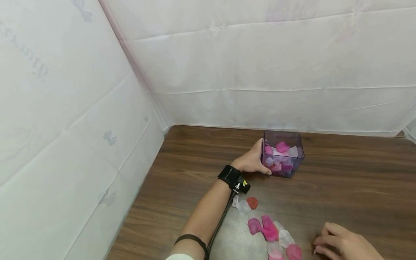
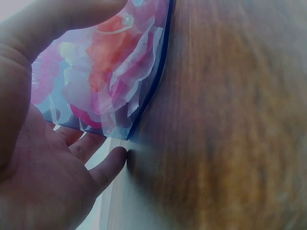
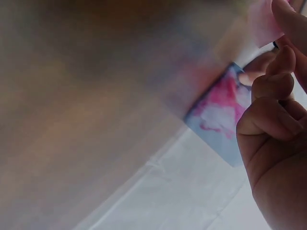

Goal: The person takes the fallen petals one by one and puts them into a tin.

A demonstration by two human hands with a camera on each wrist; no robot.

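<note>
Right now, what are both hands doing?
Left hand: holds the side of the petal box.
Right hand: fingers curled, pinching a pale pink petal.

Left hand (image 1: 251, 161) extended, right hand (image 1: 344, 243) curled.

A dark wooden surface (image 1: 351, 187) runs to the far edge, where white sheeting (image 1: 260, 65) hangs behind and along the left.

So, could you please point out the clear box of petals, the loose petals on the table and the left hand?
clear box (image 1: 286, 172): head view, its front wall near the base.
loose petals (image 1: 269, 231): head view, on a bright pink petal.
left hand (image 1: 251, 161): head view, the back of the hand.
</note>
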